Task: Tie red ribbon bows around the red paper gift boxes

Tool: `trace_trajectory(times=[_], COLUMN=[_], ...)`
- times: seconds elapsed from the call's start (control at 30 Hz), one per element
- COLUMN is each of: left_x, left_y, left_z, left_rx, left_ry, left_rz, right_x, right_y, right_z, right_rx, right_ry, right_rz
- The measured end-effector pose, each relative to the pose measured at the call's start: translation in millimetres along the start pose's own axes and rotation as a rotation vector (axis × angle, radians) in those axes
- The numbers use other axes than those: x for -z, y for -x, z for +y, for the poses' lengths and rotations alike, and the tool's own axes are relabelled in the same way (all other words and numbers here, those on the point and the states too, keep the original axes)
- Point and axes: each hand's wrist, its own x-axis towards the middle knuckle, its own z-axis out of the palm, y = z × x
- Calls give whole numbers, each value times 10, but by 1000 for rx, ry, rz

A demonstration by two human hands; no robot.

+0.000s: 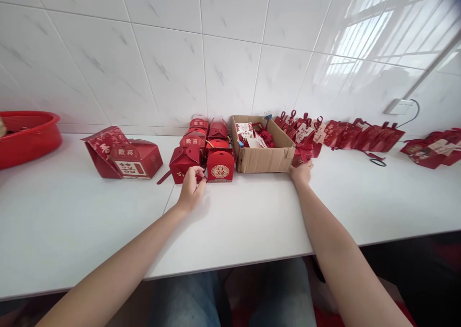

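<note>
My left hand is closed in a pinch at the front of two columns of red gift boxes. Its fingertips are between a dark red gift box and a brighter red gift box with a round gold emblem; what they pinch is too small to make out. My right hand is closed around the lower part of a small red gift box with a ribbon bow. That box stands against the right side of an open cardboard box, which holds printed cards and dark red ribbons.
On the left are a larger double-happiness box and a red plastic basket. Several small red bags with loops line the wall at right, near a black ring. The white table's front edge is close to my lap.
</note>
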Motion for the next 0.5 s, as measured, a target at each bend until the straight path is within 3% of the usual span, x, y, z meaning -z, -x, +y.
trace_trajectory(times=[0.23, 0.33, 0.4, 0.5], left_x=[80, 210, 394, 834], left_y=[14, -65, -181, -430], left_z=[14, -26, -104, -290], left_rx=[-76, -99, -46, 196], left_ry=[-99, -156, -204, -270], left_rz=[126, 231, 387, 743], right_x=[50, 81, 100, 119], right_y=[14, 36, 39, 28], right_z=[96, 150, 196, 272], right_rx=[33, 31, 29, 33], right_ry=[22, -19, -60, -136], right_rz=[-98, -124, -132, -99])
